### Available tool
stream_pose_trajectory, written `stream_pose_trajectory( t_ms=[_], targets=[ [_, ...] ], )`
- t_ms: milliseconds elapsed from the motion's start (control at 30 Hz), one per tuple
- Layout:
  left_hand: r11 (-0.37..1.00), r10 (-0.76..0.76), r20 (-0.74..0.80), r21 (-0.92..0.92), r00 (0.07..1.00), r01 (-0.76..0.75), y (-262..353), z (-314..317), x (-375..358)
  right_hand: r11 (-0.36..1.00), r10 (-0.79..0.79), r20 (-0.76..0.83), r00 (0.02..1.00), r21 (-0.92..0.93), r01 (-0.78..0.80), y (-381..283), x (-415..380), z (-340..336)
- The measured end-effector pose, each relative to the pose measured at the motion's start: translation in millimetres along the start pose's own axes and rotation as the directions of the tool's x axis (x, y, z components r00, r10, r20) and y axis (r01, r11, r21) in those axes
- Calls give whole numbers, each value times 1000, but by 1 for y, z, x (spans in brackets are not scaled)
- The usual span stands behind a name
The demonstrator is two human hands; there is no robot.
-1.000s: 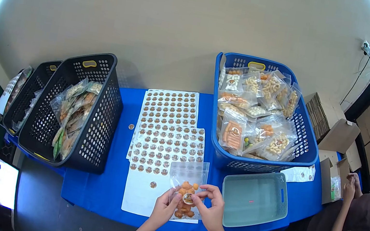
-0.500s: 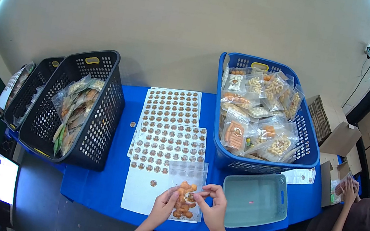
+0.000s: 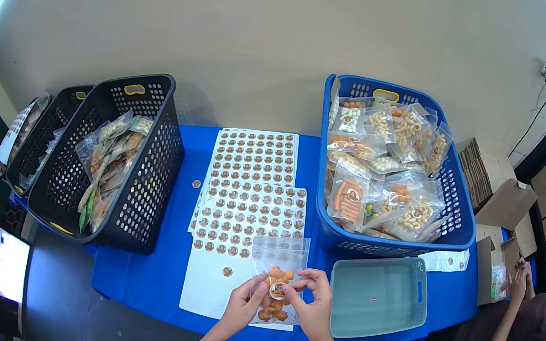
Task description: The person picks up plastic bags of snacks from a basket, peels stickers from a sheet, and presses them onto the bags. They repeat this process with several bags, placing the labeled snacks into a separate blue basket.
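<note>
A clear zip pouch (image 3: pixel 278 262) of round orange-brown snacks is held upright in front of me, over the lower edge of the sticker sheets (image 3: pixel 252 219). My left hand (image 3: pixel 243 306) grips its left side, thumb across the front. On the pouch's right side my right hand (image 3: pixel 313 309) is closed, with the thumb pressed against a round brown-and-white sticker (image 3: pixel 277 291) on the front. The fingers behind the pouch are partly hidden. One lone sticker (image 3: pixel 227 272) remains on the bare lower part of the sheet, left of the pouch.
A blue basket (image 3: pixel 390 248) full of snack pouches stands at back right, with a translucent green tray (image 3: pixel 378 300) below it. Black baskets (image 3: pixel 164 152) with pouches are at left. Cardboard boxes (image 3: pixel 499 198) and another person's hands (image 3: pixel 520 280) are at far right.
My right thumb has shifted slightly left over the sticker, which now faces me more squarely. Both hands still hold the pouch in nearly the same place.
</note>
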State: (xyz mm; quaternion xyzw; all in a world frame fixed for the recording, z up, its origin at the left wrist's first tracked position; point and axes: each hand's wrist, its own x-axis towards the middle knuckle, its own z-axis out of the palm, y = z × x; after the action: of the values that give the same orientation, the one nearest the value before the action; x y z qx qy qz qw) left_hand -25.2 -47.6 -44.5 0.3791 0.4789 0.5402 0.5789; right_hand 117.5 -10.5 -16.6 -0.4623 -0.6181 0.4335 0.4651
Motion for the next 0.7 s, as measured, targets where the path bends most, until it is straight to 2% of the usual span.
stream_pose_trajectory(
  t_ms=[100, 300, 400, 600, 700],
  targets=[
    [1000, 13, 6, 26, 1000, -13, 2, 1, 0, 997, 71, -39, 997, 31, -70, -4, 1, 1],
    [999, 13, 1, 35, 1000, -14, 7, 5, 2, 939, -123, -91, 988, -332, 86, -22, 2, 2],
    [1000, 28, -22, 13, 999, -27, 8, 8, 1, 926, -160, -118, 980, -362, 107, -24, 0, 4],
    [996, 84, -87, -31, 993, -87, 15, 3, 4, 999, -48, -159, 986, 17, 52, -13, 17, -22],
    [995, 69, -84, -64, 994, -74, 17, -5, 4, 940, 43, -107, 993, 340, -4, -9, 19, -25]
  ],
)
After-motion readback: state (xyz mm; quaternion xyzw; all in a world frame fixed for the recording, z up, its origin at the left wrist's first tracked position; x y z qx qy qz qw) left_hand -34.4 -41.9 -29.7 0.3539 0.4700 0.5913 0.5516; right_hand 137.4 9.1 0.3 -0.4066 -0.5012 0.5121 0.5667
